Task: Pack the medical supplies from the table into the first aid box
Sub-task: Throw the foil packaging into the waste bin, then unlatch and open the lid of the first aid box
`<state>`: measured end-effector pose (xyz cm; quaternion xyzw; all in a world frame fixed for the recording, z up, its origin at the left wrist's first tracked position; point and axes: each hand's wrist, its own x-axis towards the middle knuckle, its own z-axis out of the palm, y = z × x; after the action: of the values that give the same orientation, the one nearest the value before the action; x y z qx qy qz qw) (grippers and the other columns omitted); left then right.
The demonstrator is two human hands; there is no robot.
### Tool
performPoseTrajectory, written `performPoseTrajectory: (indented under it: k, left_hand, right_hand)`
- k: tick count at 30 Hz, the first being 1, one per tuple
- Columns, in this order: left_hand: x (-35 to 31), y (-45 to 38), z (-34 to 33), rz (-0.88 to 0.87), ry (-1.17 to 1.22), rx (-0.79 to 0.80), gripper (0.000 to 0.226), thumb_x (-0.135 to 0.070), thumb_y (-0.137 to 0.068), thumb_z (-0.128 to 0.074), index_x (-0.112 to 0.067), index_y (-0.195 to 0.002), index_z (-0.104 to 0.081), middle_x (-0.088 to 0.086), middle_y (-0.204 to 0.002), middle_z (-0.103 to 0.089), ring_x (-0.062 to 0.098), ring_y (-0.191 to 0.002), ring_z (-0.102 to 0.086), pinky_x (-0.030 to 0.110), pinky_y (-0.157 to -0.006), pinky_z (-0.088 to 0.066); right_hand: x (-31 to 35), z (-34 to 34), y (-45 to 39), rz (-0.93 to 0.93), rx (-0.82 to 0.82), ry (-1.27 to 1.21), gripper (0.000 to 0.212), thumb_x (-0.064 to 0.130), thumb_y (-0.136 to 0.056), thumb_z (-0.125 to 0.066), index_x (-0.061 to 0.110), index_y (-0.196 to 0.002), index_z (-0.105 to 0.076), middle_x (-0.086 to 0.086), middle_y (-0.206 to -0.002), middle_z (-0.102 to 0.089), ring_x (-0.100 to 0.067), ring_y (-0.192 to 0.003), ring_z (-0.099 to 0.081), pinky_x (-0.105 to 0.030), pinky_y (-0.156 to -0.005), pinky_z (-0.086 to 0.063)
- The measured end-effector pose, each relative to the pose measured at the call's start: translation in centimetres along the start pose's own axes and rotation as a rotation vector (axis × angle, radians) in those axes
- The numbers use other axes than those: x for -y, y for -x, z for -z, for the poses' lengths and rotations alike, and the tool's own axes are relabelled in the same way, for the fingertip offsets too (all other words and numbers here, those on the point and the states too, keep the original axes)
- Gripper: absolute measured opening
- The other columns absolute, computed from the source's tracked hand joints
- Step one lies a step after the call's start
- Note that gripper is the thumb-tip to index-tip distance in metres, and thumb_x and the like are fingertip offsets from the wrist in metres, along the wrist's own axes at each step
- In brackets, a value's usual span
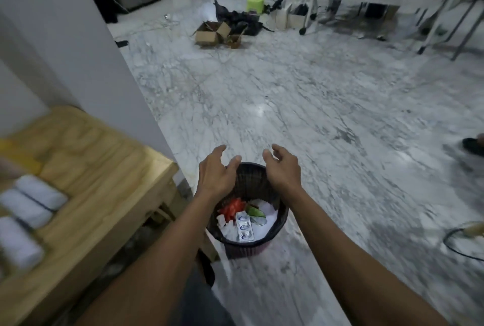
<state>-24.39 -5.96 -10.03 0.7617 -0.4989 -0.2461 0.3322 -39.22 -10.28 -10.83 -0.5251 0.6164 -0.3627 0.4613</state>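
A dark woven bin (280,217) stands on the marble floor beside the wooden table (104,168). Inside it lie a blister pack (245,226), white papers, a red wrapper (233,206) and a green scrap (255,211). My left hand (216,172) hovers over the bin's far left rim, fingers spread, holding nothing. My right hand (284,167) hovers over the far right rim, fingers curled apart, also holding nothing. On the table's left side lie several white bandage rolls (39,193), blurred. No first aid box is in sight.
A white wall corner (78,64) rises left of the bin. Open cardboard boxes (209,35) and black bags lie farther back on the floor. Table legs (445,24) stand at the right rear. A black cable (450,247) loops at the right edge.
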Motion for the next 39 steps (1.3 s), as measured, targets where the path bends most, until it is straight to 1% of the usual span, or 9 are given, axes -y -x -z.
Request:
performPoseTrajectory:
  k: [6,12,16,22,26,30,34,37,39]
  left_hand:
    - [-5.8,4.1,6.0,-0.131,0.053,-0.155,0.055,-0.049,-0.093,-0.055,-0.023,-0.140,-0.046,0.002,-0.142,-0.053,0.018,-0.127,-0.052,0.033,-0.099,-0.042]
    - [-8.0,9.4,13.6,-0.220,0.077,-0.357,0.053,-0.045,-0.091,-0.060,-0.019,-0.136,-0.052,0.001,-0.136,-0.059,0.016,-0.119,-0.059,0.034,-0.097,-0.049]
    - [-6.9,13.5,18.3,-0.232,0.046,-0.492,0.048,-0.044,-0.091,-0.061,-0.017,-0.131,-0.056,0.002,-0.131,-0.063,0.016,-0.111,-0.063,0.032,-0.094,-0.049]
    - [-3.3,19.1,23.5,-0.137,0.053,-0.635,0.047,-0.043,-0.091,-0.061,-0.015,-0.128,-0.058,0.002,-0.125,-0.066,0.015,-0.108,-0.063,0.037,-0.093,-0.052]
    - [-0.8,22.7,25.8,-0.070,0.052,-0.735,0.043,-0.040,-0.091,-0.063,-0.015,-0.126,-0.061,-0.001,-0.121,-0.067,0.012,-0.107,-0.063,0.027,-0.090,-0.049]
    - [1.3,25.8,27.6,0.020,0.043,-0.839,0.040,-0.042,-0.090,-0.063,-0.020,-0.123,-0.063,-0.002,-0.117,-0.069,0.011,-0.101,-0.065,0.038,-0.089,-0.055]
    - [3.4,28.6,28.9,0.097,-0.006,-0.925,0.042,-0.041,-0.091,-0.062,-0.017,-0.125,-0.062,-0.001,-0.122,-0.068,0.012,-0.104,-0.064,0.032,-0.088,-0.053]
    - [5.2,30.4,29.7,0.137,0.016,-0.972,0.041,-0.037,-0.090,-0.064,-0.016,-0.125,-0.062,0.001,-0.122,-0.068,0.011,-0.104,-0.064,0.030,-0.087,-0.053]
    - [6.5,31.2,30.4,0.163,0.032,-1.006,0.041,-0.036,-0.090,-0.065,-0.015,-0.125,-0.062,0.001,-0.120,-0.068,0.010,-0.103,-0.064,0.024,-0.084,-0.050]
  right_hand:
    - [7.3,2.4,5.0,0.155,-0.023,-0.119,0.044,0.037,-0.096,-0.054,0.019,-0.136,-0.054,-0.002,-0.136,-0.057,-0.017,-0.121,-0.056,-0.038,-0.105,-0.044]
    - [13.0,1.5,10.6,0.274,0.080,-0.237,0.040,0.040,-0.092,-0.058,0.024,-0.128,-0.058,0.001,-0.125,-0.063,-0.016,-0.111,-0.060,-0.047,-0.094,-0.053]
    - [15.4,-0.4,14.5,0.353,0.190,-0.258,0.033,0.041,-0.090,-0.060,0.028,-0.121,-0.063,0.002,-0.117,-0.066,-0.016,-0.106,-0.063,-0.047,-0.091,-0.055]
    - [17.1,-4.4,20.3,0.475,0.424,-0.240,0.028,0.039,-0.089,-0.061,0.026,-0.113,-0.067,0.005,-0.106,-0.070,-0.012,-0.099,-0.067,-0.047,-0.090,-0.055]
    - [17.5,-7.1,23.6,0.565,0.548,-0.183,0.031,0.043,-0.088,-0.058,0.027,-0.112,-0.068,0.004,-0.107,-0.071,-0.015,-0.101,-0.066,-0.050,-0.091,-0.054]
    - [17.5,-9.5,25.9,0.621,0.667,-0.159,0.020,0.047,-0.084,-0.058,0.037,-0.097,-0.070,0.011,-0.100,-0.072,-0.012,-0.097,-0.067,-0.050,-0.088,-0.055]
    - [17.5,-12.3,27.6,0.645,0.782,-0.170,0.012,0.045,-0.084,-0.060,0.042,-0.091,-0.069,0.012,-0.099,-0.072,-0.011,-0.096,-0.067,-0.048,-0.089,-0.054]
    - [17.5,-14.4,28.9,0.653,0.845,-0.168,0.009,0.033,-0.092,-0.059,0.036,-0.094,-0.068,0.014,-0.094,-0.071,-0.006,-0.091,-0.067,-0.042,-0.085,-0.055]
    - [17.5,-15.9,29.8,0.649,0.874,-0.165,0.015,0.032,-0.093,-0.059,0.025,-0.101,-0.070,0.011,-0.096,-0.071,-0.007,-0.092,-0.067,-0.041,-0.087,-0.054]
